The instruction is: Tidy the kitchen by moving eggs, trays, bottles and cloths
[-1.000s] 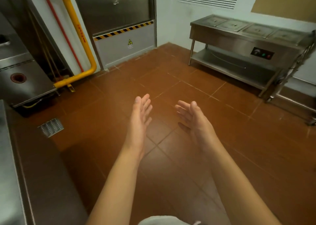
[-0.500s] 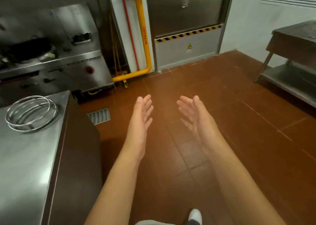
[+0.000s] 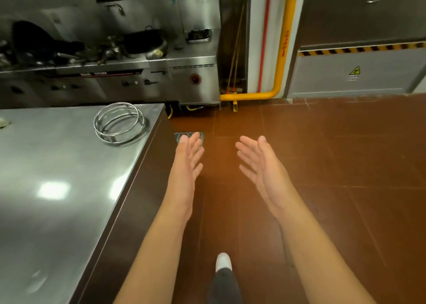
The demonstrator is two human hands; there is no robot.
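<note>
Both hands are empty with fingers straight, palms facing each other and apart, the left hand (image 3: 187, 163) nearer the steel counter (image 3: 57, 188) than the right hand (image 3: 260, 165); no eggs, trays, bottles or cloths are visible.

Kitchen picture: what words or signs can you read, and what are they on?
"KITCHEN": on the dark strip along the stove front; the word before it is too blurred to read.
Red characters down the yellow pipe: too blurred to read.
Yellow triangle warning sign on the grey door panel: the text beneath is too small to read.
</note>
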